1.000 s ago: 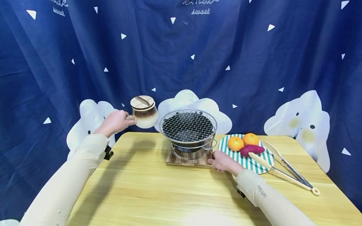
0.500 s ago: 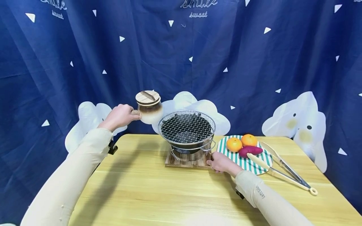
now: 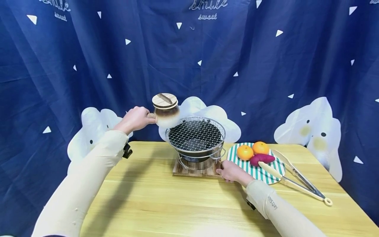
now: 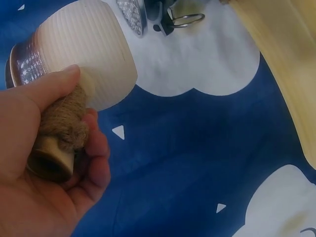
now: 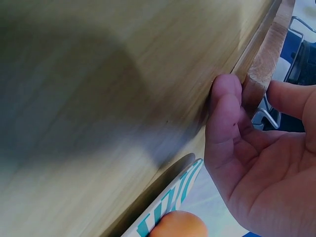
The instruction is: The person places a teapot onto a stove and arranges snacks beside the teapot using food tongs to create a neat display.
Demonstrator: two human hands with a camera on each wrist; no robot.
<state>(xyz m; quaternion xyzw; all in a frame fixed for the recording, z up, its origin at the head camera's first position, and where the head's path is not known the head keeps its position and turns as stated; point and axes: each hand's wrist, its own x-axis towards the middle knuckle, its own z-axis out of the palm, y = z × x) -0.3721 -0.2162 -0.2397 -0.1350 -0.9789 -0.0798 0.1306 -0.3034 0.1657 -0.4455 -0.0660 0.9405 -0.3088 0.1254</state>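
My left hand [image 3: 136, 119] grips the twine-wrapped side handle [image 4: 64, 116] of a small brown-and-cream clay pot [image 3: 167, 119]. The pot is off the table, level with the grill's back-left rim, and its wooden lid [image 3: 164, 100] sits on top. A round tabletop grill [image 3: 195, 135] with a wire mesh stands on a wire frame over a square wooden board [image 3: 195, 171]. At the board's front right corner, my right hand [image 3: 232, 171] holds the edge between thumb and fingers; the right wrist view shows the board's edge [image 5: 266, 59] there.
A green-and-white striped plate [image 3: 262, 172] on the right bears two oranges [image 3: 245, 152] and a purple sweet potato [image 3: 262, 159]. Cream-tipped tongs [image 3: 308, 184] lean on its rim and reach toward the table's right side. Behind the table [image 3: 148, 197] hangs a blue curtain [image 3: 189, 59].
My left hand has carried the pot to the right and slightly up, toward the grill's back-left rim. The right hand stays at the board's corner; the view has shifted slightly.
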